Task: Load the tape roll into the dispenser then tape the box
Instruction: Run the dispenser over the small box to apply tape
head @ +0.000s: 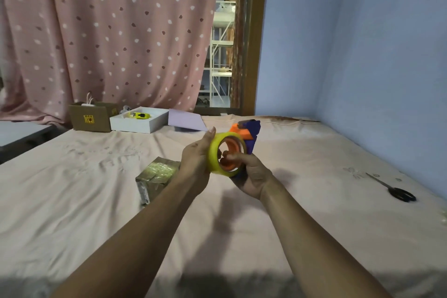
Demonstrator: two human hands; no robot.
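A yellow tape roll point(214, 152) sits around the orange hub of a purple and orange tape dispenser point(250, 129), held above the bed. My left hand point(197, 157) presses flat against the roll's left side. My right hand point(251, 174) grips the dispenser from below, thumb across the hub. A small brown box point(154, 176) wrapped in shiny tape lies on the bed, just left of my left forearm, partly hidden by it.
Black scissors point(396, 190) lie at the right on the pink sheet point(302, 157). At the far edge stand a cardboard box point(90, 118), a white tray point(140, 123) with a yellow item, and a lilac sheet point(186, 120). A blue wall borders the right side.
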